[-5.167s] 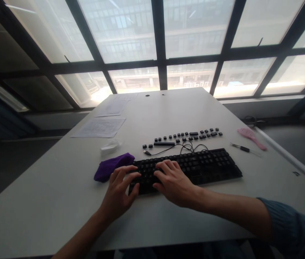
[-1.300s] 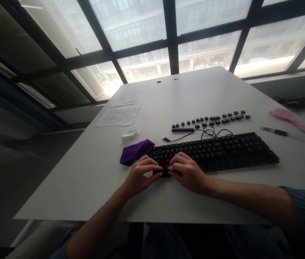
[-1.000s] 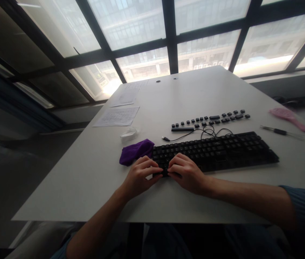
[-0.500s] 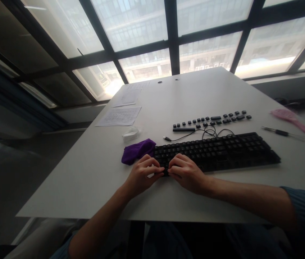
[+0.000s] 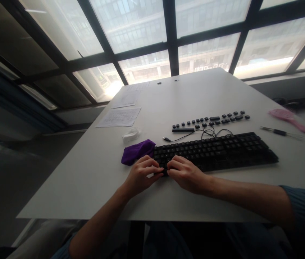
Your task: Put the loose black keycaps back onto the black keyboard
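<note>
A black keyboard [image 5: 233,153] lies across the desk, its cable bunched behind it. My left hand [image 5: 143,174] is at the keyboard's front left corner, thumb and fingertips closed on that edge. Close beside it, my right hand [image 5: 186,172] has its fingers curled together over the front left keys; anything between its fingertips is hidden. Loose black keycaps [image 5: 214,118] lie in two rough rows behind the keyboard, with a long bar-shaped keycap [image 5: 183,130] at the left end. A purple cloth [image 5: 137,151] rests just left of the keyboard, behind my left hand.
On the white desk [image 5: 87,180], a clear crumpled plastic piece [image 5: 131,134] and printed papers [image 5: 118,117] lie to the left. A thin wire-ended tool with a black grip [image 5: 279,132] and a pink hairbrush [image 5: 290,119] lie to the right. Windows stand beyond the far edge.
The view has shifted very slightly. Both hands stay at the keyboard's front left corner, with hardly any visible movement.
</note>
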A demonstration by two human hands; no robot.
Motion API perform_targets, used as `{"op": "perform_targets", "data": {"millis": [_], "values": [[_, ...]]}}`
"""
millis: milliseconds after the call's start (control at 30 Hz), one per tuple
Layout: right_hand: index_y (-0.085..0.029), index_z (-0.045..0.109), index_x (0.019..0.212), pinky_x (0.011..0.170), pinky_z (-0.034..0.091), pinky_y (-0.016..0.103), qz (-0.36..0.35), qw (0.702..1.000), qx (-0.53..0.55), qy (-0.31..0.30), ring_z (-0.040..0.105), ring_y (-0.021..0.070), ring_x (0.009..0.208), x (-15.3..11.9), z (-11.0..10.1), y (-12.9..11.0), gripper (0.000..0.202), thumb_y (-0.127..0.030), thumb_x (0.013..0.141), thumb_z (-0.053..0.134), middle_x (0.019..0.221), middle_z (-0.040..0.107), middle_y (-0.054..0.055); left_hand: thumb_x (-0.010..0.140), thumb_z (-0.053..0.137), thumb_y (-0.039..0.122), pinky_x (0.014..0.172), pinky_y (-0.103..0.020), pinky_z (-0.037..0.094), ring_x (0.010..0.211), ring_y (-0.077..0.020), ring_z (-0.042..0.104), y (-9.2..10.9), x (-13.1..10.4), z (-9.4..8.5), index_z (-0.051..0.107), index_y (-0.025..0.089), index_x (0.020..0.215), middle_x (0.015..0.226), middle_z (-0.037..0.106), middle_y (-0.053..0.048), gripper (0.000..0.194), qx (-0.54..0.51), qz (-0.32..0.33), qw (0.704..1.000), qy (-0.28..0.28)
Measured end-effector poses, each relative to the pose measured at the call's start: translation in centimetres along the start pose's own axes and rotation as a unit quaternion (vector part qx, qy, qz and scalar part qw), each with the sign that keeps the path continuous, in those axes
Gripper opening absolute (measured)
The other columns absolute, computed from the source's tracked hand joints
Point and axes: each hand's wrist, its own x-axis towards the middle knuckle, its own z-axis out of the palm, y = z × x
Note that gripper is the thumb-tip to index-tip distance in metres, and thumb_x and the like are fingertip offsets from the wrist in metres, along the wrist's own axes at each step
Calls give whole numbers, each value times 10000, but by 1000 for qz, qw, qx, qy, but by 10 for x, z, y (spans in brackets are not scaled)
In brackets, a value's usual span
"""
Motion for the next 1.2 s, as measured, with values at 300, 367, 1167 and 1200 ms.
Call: {"op": "perform_targets", "data": {"millis": [300,367,1167,1200], "values": [[-192,648,846,775,536,327,68,989,99,84,569,194,880,5,-5,1,127,-113,942,622,917,654,71,848,792,303,587,-262,493,738,-163,637,7,3,2,823,219,933,861,740,-69,124,-111,-183,977,17],[-194,655,857,788,541,331,83,985,106,106,576,199,891,6,-8,3,110,-105,921,651,917,656,70,844,792,336,522,-238,445,675,-143,620,7,3,1,828,207,920,853,742,-72,155,-139,-224,965,6],[-170,658,834,833,524,336,129,981,108,98,572,206,914,5,-9,15,108,-76,884,680,915,643,68,840,792,289,550,-227,428,701,-116,598,8,4,6,823,226,921,838,706,-26,107,-83,-204,975,1],[-169,658,833,832,525,336,129,981,108,97,571,207,915,5,-9,15,109,-74,883,679,916,644,69,843,788,285,555,-227,433,703,-115,597,9,5,6,821,225,919,837,704,-25,102,-79,-199,977,4]]}}
